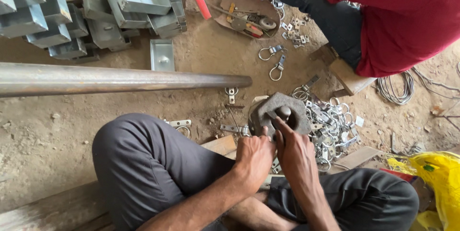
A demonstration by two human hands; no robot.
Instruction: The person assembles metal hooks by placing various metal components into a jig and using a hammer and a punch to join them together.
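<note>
- The left hand (254, 156) is clenched, its fingers against the near edge of the dark hexagonal metal block (280, 113).
- The right hand (294, 152) pinches something small over the block; what, I cannot tell.
- Just right of the hands lies a pile of silvery ring-and-plate metal fittings (330, 125).
- Beyond the hands to the left runs a long rusty steel pipe (120, 78).

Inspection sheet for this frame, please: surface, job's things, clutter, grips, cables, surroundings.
Surface: bare dirt floor, dusty.
Job's things: dark hexagonal metal block with a round peg at its middle.
Clutter: pile of small metal ring clips; tray of hand tools.
Grips: left hand at the block's near edge; right hand fingers reach the peg; whether they hold anything cannot be told.
Cables: coiled wire.
Surroundings: long steel pipe, stacked galvanised boxes, a person in red, yellow bag.
</note>
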